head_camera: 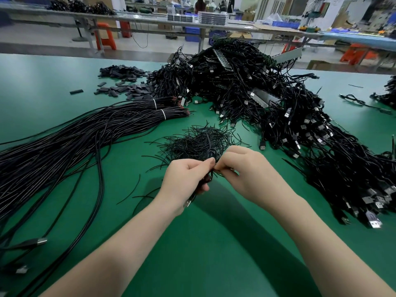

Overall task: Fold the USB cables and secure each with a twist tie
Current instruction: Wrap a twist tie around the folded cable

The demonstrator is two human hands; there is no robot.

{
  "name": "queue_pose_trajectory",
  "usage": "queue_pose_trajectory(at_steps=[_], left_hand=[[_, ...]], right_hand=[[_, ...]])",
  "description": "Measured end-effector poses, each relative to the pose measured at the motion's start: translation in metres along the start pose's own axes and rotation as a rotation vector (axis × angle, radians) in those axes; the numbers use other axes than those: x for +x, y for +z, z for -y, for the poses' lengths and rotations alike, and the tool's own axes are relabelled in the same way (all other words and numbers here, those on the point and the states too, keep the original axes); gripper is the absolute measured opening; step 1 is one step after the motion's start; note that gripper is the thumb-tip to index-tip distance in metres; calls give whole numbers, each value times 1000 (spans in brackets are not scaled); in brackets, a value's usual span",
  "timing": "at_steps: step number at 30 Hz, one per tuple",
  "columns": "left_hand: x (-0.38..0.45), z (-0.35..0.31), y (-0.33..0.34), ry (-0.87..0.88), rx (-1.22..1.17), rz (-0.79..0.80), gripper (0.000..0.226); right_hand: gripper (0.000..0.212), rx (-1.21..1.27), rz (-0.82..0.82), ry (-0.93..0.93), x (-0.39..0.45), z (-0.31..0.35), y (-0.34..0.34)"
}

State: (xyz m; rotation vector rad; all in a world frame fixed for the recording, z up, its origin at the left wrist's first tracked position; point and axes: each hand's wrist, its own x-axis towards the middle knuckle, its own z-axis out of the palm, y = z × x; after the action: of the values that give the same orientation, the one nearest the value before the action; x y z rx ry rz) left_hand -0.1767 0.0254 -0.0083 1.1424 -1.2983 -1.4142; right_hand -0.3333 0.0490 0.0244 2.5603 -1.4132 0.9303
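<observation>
On the green table [64, 78], far left: long bundled cables [64, 142] lying loose. Centre: left hand [184, 179] raised off the mat, fingers curled round a folded USB cable [211, 156], plug hanging below the palm. Right hand [244, 170] meets it, fingertips pinching a twist tie [217, 171] at the bundle. Twist tie pile [197, 142] just behind. Right: heap of USB cables [300, 125].

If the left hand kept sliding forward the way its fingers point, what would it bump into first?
Probably the right hand, which its fingertips nearly touch. The left hand holds a folded cable; beyond lies the twist tie pile.
</observation>
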Motion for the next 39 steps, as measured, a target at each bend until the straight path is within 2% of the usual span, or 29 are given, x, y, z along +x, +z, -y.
queue_pose_trajectory(at_steps=[3, 5, 7, 10, 12, 14, 16, 18, 21, 23, 26, 29, 31, 33, 35, 36, 37, 39], left_hand=[[-1, -2, 1, -291, -281, 29, 38], [1, 0, 1, -392, -421, 47, 39], [2, 1, 2, -394, -470, 65, 36], [-2, 3, 9, -335, -534, 72, 22], [-6, 7, 13, -247, -571, 38, 19], [-8, 10, 15, -136, -543, -22, 20], [-10, 11, 16, -18, -452, -79, 20], [-10, 13, 17, 98, -333, -104, 19], [-11, 17, 16, 183, -236, -135, 17], [-10, 18, 15, 203, -217, -149, 13], [-7, 20, 14, 210, -200, -138, 20], [-6, 22, 12, 209, -144, -141, 20], [-4, 22, 11, 245, -106, -159, 21], [-1, 18, 7, 227, -60, -138, 26], [2, 13, 4, 37, -143, -60, 30], [2, 11, 2, -92, -238, -4, 29], [3, 9, 2, -170, -308, 26, 27], [5, 12, 2, -138, -320, 0, 24]], right_hand=[[20, -223, 28, -208, -1, 1, 3], [18, -245, 9, -261, -1, -1, 4], [13, -241, -21, -268, -2, -2, 3], [16, -159, -68, -221, -1, -4, 1], [18, 19, -85, -95, 0, -2, 1], [11, 282, -100, 158, 0, 1, 3], [8, 562, -28, 468, 1, 3, 4], [8, 778, 56, 640, 1, 4, 6], [11, 975, 38, 769, 0, 6, 9], [8, 1054, 33, 787, 0, 8, 9], [10, 1123, 4, 787, 1, 5, 8], [11, 1008, -34, 721, 1, 2, 7], [10, 796, -71, 629, 1, 3, 8], [9, 316, -150, 350, -1, 2, 12], [11, -131, -182, -55, -5, -1, 17], [17, -250, -191, -199, -7, -3, 19], [20, -291, -197, -261, -8, -5, 21], [17, -189, -199, -176, -7, -5, 23]])
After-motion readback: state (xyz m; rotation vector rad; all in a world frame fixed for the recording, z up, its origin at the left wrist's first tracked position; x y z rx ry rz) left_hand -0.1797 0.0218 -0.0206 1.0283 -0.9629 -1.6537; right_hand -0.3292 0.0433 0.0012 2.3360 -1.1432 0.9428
